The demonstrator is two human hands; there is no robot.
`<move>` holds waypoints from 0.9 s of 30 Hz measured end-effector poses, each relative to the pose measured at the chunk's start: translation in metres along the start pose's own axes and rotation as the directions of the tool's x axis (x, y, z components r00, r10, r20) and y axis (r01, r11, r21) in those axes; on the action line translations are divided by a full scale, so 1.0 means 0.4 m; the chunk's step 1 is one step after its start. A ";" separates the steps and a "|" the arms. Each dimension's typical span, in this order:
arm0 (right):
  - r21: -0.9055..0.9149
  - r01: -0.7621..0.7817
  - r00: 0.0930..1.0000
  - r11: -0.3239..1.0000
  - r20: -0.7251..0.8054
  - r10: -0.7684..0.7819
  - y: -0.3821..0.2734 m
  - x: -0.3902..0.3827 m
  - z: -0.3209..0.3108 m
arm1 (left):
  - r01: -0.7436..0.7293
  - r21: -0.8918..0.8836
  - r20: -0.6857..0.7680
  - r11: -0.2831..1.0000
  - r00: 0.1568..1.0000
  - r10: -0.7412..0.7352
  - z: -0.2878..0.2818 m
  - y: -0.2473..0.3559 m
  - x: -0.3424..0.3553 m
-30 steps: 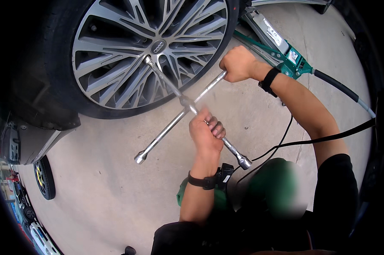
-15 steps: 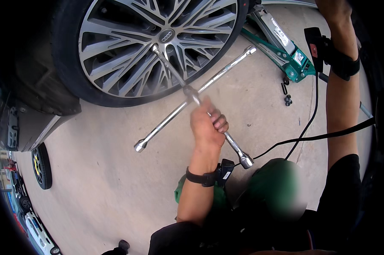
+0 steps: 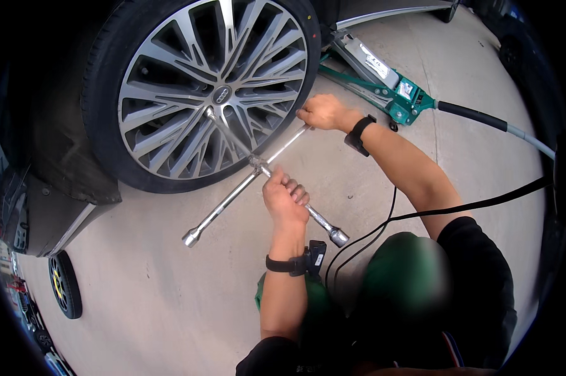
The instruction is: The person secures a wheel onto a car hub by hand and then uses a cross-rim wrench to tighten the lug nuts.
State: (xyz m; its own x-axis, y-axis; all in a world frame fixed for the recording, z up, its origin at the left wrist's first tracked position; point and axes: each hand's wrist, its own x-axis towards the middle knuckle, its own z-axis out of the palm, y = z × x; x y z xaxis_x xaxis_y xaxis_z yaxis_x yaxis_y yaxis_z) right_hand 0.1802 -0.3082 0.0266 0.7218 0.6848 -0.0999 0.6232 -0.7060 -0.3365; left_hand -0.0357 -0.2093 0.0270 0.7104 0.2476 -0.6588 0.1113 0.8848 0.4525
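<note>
In the head view, your left hand is wrapped firmly around one arm of the cross wrench, just below its hub. Your right hand is closed over the upper-right arm, hiding its end, close beside the tyre's outer edge. The wrench's far end meets the wheel just below its centre cap. The lower-left socket hangs over concrete floor, apart from the dark bodywork at left. Your lower-right socket has less room, near your green-covered knee and a black cable that crosses your right arm by the sleeve. A green jack stands beyond your right hand; a loose wheel sits far left.
</note>
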 end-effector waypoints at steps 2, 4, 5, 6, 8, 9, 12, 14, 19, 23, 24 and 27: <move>0.046 -0.012 0.993 0.999 -0.113 0.018 0.022 -0.054 0.001 | 0.027 0.016 0.010 1.000 1.000 -0.027 0.005 -0.017 -0.017; -0.040 -0.026 0.982 0.999 -0.185 0.019 0.008 -0.082 -0.025 | 0.045 0.025 0.030 0.999 0.998 -0.046 0.015 -0.028 -0.035; -0.020 0.017 0.981 1.000 -0.195 -0.021 -0.032 -0.085 -0.045 | 0.004 0.017 0.002 1.000 1.000 -0.004 0.001 -0.018 -0.039; -0.046 0.027 0.975 0.999 -0.218 -0.037 -0.036 -0.081 -0.042 | -0.028 0.058 -0.007 0.998 1.000 0.029 0.000 -0.015 -0.054; -0.024 0.006 0.968 1.000 -0.250 -0.012 -0.030 -0.118 -0.064 | -0.061 0.089 0.013 0.994 0.998 0.060 0.016 -0.020 -0.069; -0.026 -0.020 0.963 0.999 -0.270 0.012 -0.014 -0.141 -0.078 | -0.039 0.095 0.054 0.995 0.998 0.034 0.027 -0.026 -0.072; -0.052 -0.058 0.944 0.997 -0.329 0.037 0.016 -0.184 -0.087 | -0.005 0.112 0.114 0.994 0.993 -0.008 0.036 -0.042 -0.071; -0.089 -0.065 0.931 0.994 -0.363 0.029 0.014 -0.193 -0.102 | 0.007 0.108 0.137 0.994 0.990 -0.022 0.035 -0.039 -0.070; -0.170 -0.044 0.912 0.985 -0.408 -0.030 -0.001 -0.202 -0.158 | 0.035 0.084 0.168 0.996 0.985 -0.049 0.047 -0.031 -0.068; -0.242 -0.022 0.918 0.970 -0.390 -0.076 -0.063 -0.173 -0.207 | 0.024 0.043 0.217 0.999 0.976 -0.033 0.033 0.004 -0.053; -0.257 0.013 0.922 0.966 -0.371 -0.111 -0.093 -0.143 -0.209 | 0.008 0.023 0.219 1.000 0.976 -0.013 0.014 0.032 -0.045; -0.344 -0.031 0.943 0.939 -0.323 -0.087 -0.094 -0.174 -0.236 | 0.032 0.008 0.202 0.999 0.979 -0.033 0.019 -0.002 -0.027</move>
State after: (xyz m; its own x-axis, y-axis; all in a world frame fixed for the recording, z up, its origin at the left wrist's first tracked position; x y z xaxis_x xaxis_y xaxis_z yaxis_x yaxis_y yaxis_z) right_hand 0.1348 -0.3461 0.1346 0.7235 0.6483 0.2370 0.6656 -0.7462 0.0092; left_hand -0.0384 -0.2156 0.0383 0.8320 0.1332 -0.5385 0.1396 0.8892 0.4358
